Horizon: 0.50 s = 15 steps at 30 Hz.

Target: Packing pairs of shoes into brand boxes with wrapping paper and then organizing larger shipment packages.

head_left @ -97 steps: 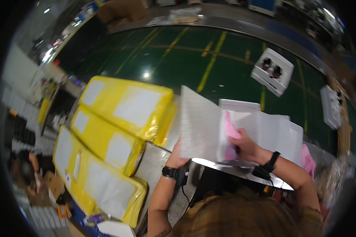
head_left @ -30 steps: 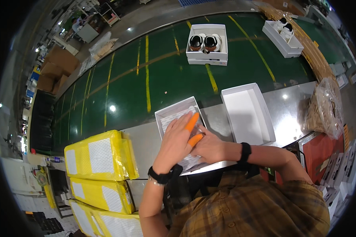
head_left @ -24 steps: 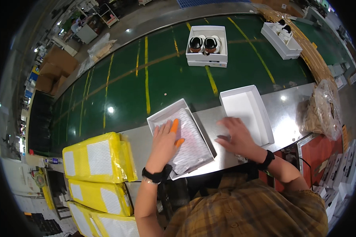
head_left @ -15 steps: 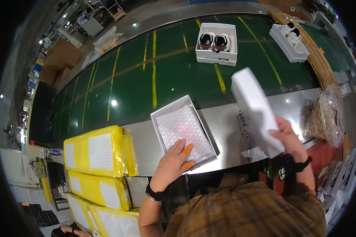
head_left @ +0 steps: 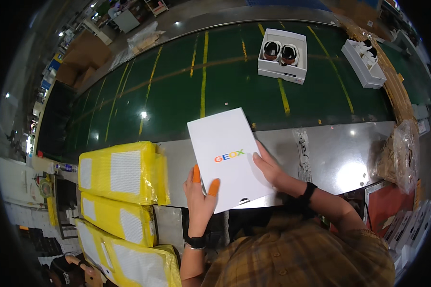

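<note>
A white shoebox [head_left: 231,177] with coloured lettering on its lid lies at a tilt on the metal edge of the work table, right in front of me. The lid covers the box, so its contents are hidden. My left hand [head_left: 200,198] grips the box's left side near the lower corner, with orange finger covers on the thumb and a finger. On the opposite side my right hand [head_left: 270,167] holds the edge, its thumb on top of the lid and the other fingers partly hidden along the side.
Yellow-wrapped packs [head_left: 117,173] are stacked at the left. Across the green conveyor belt [head_left: 177,103] stand an open shoebox with shoes [head_left: 283,71] and another open box [head_left: 364,64] farther right. Crumpled plastic and brown paper [head_left: 401,153] lie at the right edge.
The lid, held up in my right hand before, now sits on the box and covers the tissue paper. My left hand has moved from the paper to the box's left side.
</note>
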### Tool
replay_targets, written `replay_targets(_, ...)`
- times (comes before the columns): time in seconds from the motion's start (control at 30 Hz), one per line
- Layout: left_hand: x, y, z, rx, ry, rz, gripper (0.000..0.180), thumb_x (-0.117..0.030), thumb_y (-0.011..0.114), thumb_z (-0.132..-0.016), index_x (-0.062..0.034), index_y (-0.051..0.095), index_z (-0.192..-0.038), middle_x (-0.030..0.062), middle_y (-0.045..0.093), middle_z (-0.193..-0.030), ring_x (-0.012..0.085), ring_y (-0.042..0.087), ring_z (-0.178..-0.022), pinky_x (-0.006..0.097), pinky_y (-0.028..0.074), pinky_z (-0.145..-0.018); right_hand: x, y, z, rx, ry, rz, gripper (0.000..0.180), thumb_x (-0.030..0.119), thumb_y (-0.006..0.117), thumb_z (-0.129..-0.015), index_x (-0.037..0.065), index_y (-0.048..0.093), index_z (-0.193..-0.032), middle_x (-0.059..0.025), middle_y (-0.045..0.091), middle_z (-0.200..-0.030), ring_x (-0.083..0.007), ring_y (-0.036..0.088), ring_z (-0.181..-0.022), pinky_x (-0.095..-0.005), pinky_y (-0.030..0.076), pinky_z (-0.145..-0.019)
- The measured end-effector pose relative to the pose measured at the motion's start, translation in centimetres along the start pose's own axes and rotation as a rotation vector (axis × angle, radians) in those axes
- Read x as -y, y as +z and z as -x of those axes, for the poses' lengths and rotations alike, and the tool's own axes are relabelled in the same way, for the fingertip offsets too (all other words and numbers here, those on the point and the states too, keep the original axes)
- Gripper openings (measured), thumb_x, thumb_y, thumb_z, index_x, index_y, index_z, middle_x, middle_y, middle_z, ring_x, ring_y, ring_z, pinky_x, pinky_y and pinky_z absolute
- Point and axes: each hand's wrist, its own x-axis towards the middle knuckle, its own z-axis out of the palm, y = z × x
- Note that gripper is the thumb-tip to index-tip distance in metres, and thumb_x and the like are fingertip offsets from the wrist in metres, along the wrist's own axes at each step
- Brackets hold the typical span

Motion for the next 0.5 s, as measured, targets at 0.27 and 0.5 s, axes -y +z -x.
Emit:
replay_targets(0.27, 2.2, 5.4, 1.2, 0.105, -0.598, 1.319, 0.051, -0.023, 0.055, -0.101, 0.0017, 0.040, -0.143, 0.0112, 0.053, -0.136, 0.0190, 0.051, -0.122, 0.032, 0.040, -0.105, -1.9, -1.2, -1.6, 0.012, 0.095, 0.009, 0.053, 0.031, 0.049, -0.104, 0.001, 0.036, -0.146, -0.0120, 0.055, -0.128, -0.0123, 0.052, -0.114, -0.0281, 0.044, -0.097)
replay_targets(0.5, -1.0, 3.5, 2.5, 0.246, -0.589, 1.475, 0.058, -0.044, 0.046, -0.102, -0.0021, 0.042, -0.142, 0.0102, 0.053, -0.139, 0.0234, 0.050, -0.128, 0.041, 0.037, -0.110, -1.5, -1.0, 6.1, -0.080, 0.045, -0.187, 0.069, 0.037, 0.063, -0.092, -0.004, 0.038, -0.142, -0.0175, 0.044, -0.141, -0.0285, 0.043, -0.130, -0.0395, 0.032, -0.111)
